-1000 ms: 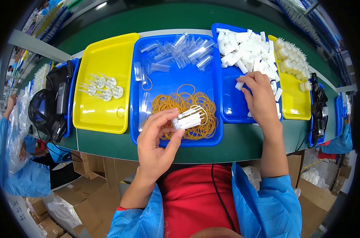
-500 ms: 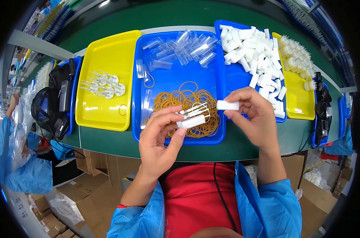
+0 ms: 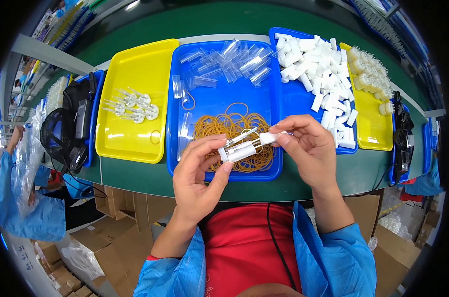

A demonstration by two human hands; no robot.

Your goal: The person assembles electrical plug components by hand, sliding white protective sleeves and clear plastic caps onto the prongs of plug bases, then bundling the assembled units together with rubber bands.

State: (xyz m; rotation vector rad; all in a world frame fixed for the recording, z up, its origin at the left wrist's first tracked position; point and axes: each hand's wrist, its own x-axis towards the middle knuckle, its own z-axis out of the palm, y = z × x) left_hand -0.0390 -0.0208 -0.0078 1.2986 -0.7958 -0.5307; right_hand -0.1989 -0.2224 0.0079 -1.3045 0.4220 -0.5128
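My left hand [image 3: 197, 171] is closed around the base of a white pronged part [image 3: 227, 154]. Its thin metal-like prongs point right, and a white block-shaped sleeve [image 3: 242, 151] covers one of them. Between the thumb and fingers of my right hand [image 3: 309, 151] is a small white block [image 3: 267, 138], apparently foam. This block meets the tip of a prong; whether the prong has entered it, I cannot tell. Both hands are above a heap of tan rubber bands [image 3: 208, 123] in the blue tray [image 3: 204, 104]. My left fingers hide part of the base.
Clear plastic pieces [image 3: 229, 72] lie at that tray's far end. Left, a yellow tray [image 3: 135, 59] holds several pronged parts [image 3: 138, 105]. Right, another blue tray [image 3: 296, 101] is heaped with white blocks [image 3: 317, 67]; beyond stands a yellow tray [image 3: 370, 136] of bristly parts. A person's blue sleeve [image 3: 34, 203] shows far left.
My right hand has brought the white block leftward and slightly down, from apart to against a prong's tip. My left hand keeps its hold, with the pronged part tilted a little.
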